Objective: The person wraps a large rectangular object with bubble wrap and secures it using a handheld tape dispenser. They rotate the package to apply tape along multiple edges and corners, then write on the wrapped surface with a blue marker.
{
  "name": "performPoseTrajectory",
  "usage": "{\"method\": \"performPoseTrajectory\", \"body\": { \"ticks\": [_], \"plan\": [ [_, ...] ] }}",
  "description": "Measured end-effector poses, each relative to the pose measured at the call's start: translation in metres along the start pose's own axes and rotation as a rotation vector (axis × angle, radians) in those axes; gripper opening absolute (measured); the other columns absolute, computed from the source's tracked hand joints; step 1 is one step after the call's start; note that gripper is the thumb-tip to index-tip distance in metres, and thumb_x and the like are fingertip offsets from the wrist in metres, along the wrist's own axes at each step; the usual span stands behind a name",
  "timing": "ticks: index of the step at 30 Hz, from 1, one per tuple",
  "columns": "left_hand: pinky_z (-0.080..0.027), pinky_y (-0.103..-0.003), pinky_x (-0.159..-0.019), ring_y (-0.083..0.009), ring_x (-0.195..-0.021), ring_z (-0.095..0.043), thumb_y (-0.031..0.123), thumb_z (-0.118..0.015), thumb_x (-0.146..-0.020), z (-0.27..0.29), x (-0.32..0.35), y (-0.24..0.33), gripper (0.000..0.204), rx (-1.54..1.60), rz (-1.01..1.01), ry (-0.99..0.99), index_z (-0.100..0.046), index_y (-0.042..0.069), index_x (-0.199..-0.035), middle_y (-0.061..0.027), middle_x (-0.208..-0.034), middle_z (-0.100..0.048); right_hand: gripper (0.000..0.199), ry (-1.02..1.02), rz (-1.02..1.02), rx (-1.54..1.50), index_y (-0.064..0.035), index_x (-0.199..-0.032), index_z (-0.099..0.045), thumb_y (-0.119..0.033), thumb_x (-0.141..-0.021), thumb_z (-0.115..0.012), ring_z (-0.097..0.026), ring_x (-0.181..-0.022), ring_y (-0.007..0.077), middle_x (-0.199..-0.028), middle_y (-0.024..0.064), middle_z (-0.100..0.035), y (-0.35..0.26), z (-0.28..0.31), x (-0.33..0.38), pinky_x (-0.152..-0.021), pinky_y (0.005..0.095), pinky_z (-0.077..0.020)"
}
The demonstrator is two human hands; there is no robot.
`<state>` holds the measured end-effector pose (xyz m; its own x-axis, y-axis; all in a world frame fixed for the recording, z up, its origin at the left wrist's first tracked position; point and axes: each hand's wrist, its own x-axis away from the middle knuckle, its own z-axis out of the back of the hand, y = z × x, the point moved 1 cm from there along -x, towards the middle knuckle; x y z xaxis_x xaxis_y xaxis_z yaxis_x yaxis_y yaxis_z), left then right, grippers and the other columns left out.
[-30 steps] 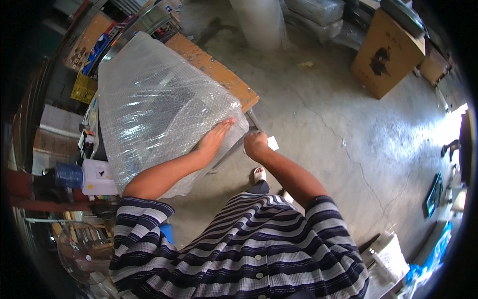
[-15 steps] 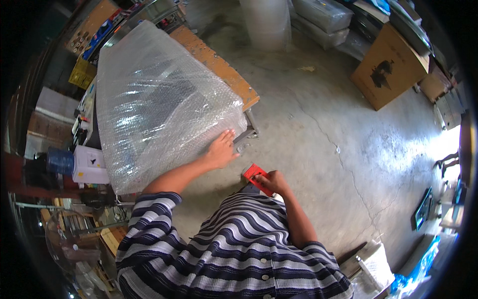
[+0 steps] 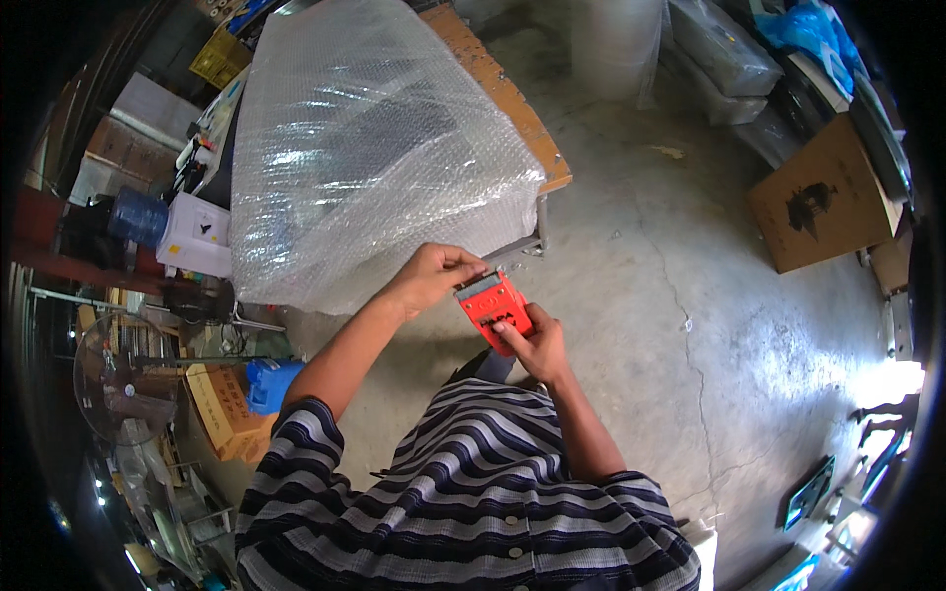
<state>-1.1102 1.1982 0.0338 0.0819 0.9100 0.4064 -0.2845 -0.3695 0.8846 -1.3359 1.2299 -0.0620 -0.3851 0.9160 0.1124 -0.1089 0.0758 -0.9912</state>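
In the head view, the left hand (image 3: pixel 434 278) has come off the bubble wrap, where it lay spread half a second ago, and is now at the grey metal end of a flat red tool (image 3: pixel 483 313) near the centre of the frame. Its fingers are bent with the tips close together at that end; whether they pinch anything there I cannot tell. The right hand (image 3: pixel 537 345) is closed around the tool's lower part, thumb across the front; the tool sits higher in the frame than before, and more of its face shows. The camera has turned too, so the wrapped piece (image 3: pixel 370 158) now lies farther right and higher in the upper left. Its bubble wrap is glossy and creased, covering most of a table with a worn orange-brown top (image 3: pixel 507 103) bared along the right side. The grey concrete floor (image 3: pixel 621 414) is cracked and shines toward the right. A cardboard box (image 3: pixel 783 246) stands at the right, with plastic-wrapped bundles (image 3: pixel 724 59) at the upper right. At the left are a blue bottle (image 3: pixel 141 219) beside a white box (image 3: pixel 195 241), a yellow crate (image 3: pixel 220 61) above, and a blue jug (image 3: pixel 271 386) lower down.
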Motion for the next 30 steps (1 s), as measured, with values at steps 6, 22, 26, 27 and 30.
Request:
{"method": "performPoseTrajectory", "body": {
  "ticks": [6, 22, 26, 27, 30],
  "plan": [
    [-0.054, -0.03, -0.075, -0.0118, -0.081, -0.067, 0.011, -0.068, -0.097, 0.028, -0.006, 0.039, 0.014, -0.528, -0.27, 0.19, -0.075, -0.001, -0.103, -0.0087, -0.088, -0.075, 0.057, -0.252, -0.063, -0.037, 0.008, -0.104, -0.069, -0.048, -0.099, -0.065, -0.06, -0.066, 0.0159, -0.07, 0.0116, -0.065, -0.017, -0.024, -0.037, -0.065, 0.0368, -0.0515],
    [-0.045, -0.043, -0.098, -0.0292, -0.112, -0.06, 0.023, -0.071, -0.094, 0.101, -0.067, 0.04, 0.027, -1.118, -0.519, 0.39, -0.072, 0.01, -0.117, -0.0128, -0.112, -0.071, 0.058, 0.008, -0.201, -0.053, 0.0026, -0.077, -0.064, -0.05, -0.1, -0.063, -0.051, -0.062, 0.0099, -0.066, 0.0021, -0.058, -0.05, -0.064, -0.085, -0.057, 0.0316, -0.0441],
    [-0.027, -0.06, -0.113, -0.0414, -0.142, -0.035, 0.035, -0.064, -0.098, 0.089, -0.061, 0.026, 0.064, -1.158, -0.514, 0.604, -0.038, 0.023, -0.156, -0.024, -0.157, -0.034, 0.058, 0.03, -0.207, -0.067, 0.0022, -0.075, -0.064, -0.051, -0.1, -0.063, -0.051, -0.061, 0.0098, -0.064, 0.0022, -0.057, -0.043, -0.066, -0.076, -0.056, 0.0323, -0.044],
    [-0.024, -0.061, -0.115, -0.0438, -0.146, -0.028, 0.038, -0.061, -0.1, 0.096, -0.065, 0.024, 0.07, -1.22, -0.464, 0.579, -0.028, 0.026, -0.161, -0.0251, -0.162, -0.025, 0.059, 0.024, -0.194, -0.066, 0.0022, -0.075, -0.063, -0.051, -0.1, -0.063, -0.051, -0.061, 0.0097, -0.064, 0.0022, -0.057, -0.042, -0.065, -0.076, -0.056, 0.0321, -0.0441],
    [-0.016, -0.062, -0.12, -0.0454, -0.154, -0.015, 0.044, -0.053, -0.104, 0.098, -0.066, 0.012, 0.071, -1.35, -0.384, 0.521, -0.021, 0.028, -0.165, -0.0259, -0.167, -0.015, 0.058, 0.023, -0.199, -0.045, 0.004, -0.079, -0.067, -0.05, -0.1, -0.064, -0.054, -0.06, 0.0097, -0.063, 0.0038, -0.06, -0.032, -0.066, -0.069, -0.056, 0.0321, -0.0457]
  ]
}}
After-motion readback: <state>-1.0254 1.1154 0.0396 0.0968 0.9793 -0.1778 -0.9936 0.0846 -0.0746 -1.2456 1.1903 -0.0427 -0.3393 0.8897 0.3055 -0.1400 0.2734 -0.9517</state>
